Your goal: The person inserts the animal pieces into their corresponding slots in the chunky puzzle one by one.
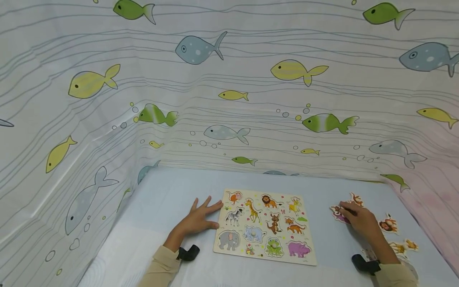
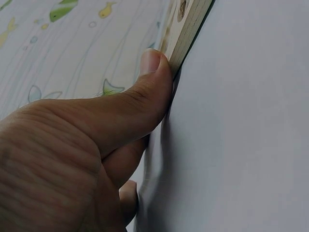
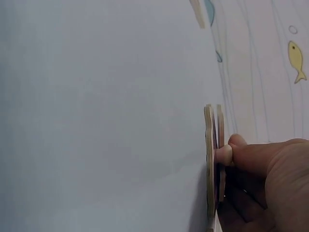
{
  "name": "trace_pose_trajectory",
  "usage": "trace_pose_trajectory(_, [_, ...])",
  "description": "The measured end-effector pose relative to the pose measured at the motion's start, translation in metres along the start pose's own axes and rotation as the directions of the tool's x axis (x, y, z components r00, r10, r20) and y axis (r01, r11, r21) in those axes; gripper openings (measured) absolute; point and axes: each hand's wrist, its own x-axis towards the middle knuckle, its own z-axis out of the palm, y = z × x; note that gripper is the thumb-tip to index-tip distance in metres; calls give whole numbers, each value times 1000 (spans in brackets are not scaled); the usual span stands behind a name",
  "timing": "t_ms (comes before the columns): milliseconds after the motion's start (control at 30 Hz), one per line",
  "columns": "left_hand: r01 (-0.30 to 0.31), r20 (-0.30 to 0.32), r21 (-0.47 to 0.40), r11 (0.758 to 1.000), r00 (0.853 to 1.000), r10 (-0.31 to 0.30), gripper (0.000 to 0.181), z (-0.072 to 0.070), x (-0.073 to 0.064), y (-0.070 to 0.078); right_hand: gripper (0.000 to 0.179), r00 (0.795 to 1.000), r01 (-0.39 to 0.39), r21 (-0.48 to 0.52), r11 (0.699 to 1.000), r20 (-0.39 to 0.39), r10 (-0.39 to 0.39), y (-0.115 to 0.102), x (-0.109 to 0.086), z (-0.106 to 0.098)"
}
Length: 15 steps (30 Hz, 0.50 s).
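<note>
A wooden animal puzzle board [image 1: 238,220] lies flat in front of me, bearing pictures of a zebra, lion, giraffe, elephant and others. My left hand [image 1: 196,220] rests at its left edge with fingers spread; in the left wrist view the thumb [image 2: 154,65] presses against the board's side [image 2: 186,41]. Over to the right, my right hand [image 1: 363,222] pinches a small round knob [image 3: 224,155] on a wooden puzzle piece [image 1: 337,213], partly purple and brown. Two thin piece edges [image 3: 210,164] stand side by side there in the right wrist view. The right fingers partly hide them.
Loose animal pieces lie around the right hand: a brown one [image 1: 356,199] behind it, a lion [image 1: 388,224] and a giraffe [image 1: 398,248] to its right. More are partly covered by the right forearm. A fish-patterned curtain [image 1: 229,111] encloses the pale table [image 1: 172,187].
</note>
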Motion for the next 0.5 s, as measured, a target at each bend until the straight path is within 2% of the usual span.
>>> trace_pose_trajectory(500, [-15, 10, 12, 1000, 1000, 15, 78, 0, 0, 0, 33, 1000, -13, -23, 1000, 6, 13, -8, 6, -2])
